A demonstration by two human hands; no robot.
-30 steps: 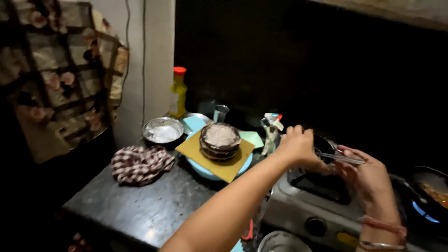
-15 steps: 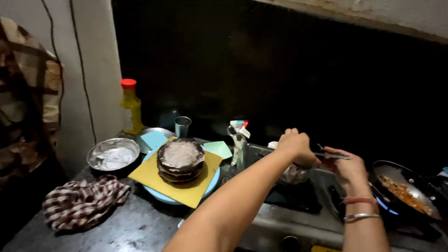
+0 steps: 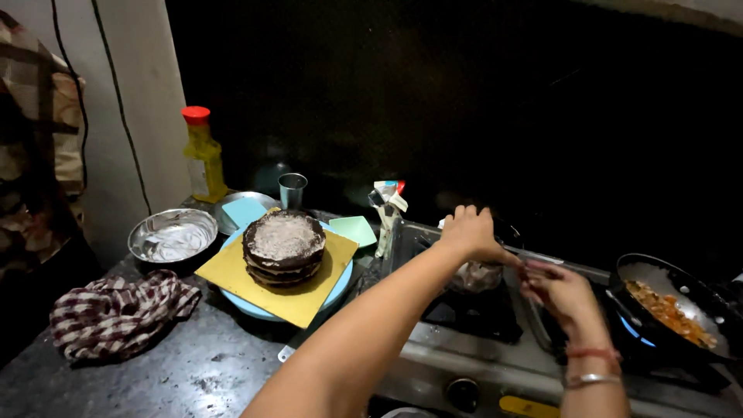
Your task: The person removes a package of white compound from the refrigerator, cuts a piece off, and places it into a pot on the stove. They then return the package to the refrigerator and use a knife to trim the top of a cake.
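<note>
While a blue flame burns under the black wok of orange-brown food at the far right of the steel gas stove, both hands are gathered over the stove's left burner, where a small rounded metal pot sits. The left hand reaches across from the lower left, its fingers curled down over the pot's dark rim, touching or gripping it; which of the two cannot be told in the dim light. The right hand is just beside the pot on its right, fingers bent around something thin and dark that is too blurred to name. To the left of the stove, on the dark stone counter, a layered chocolate cake with a pale dusted top stands on a square yellow board over a round light-blue plate. A checked maroon-and-white cloth lies crumpled near the counter's left edge, with a shallow steel bowl smeared white behind it, a yellow bottle with a red cap by the wall and a small steel tumbler near it.
</note>
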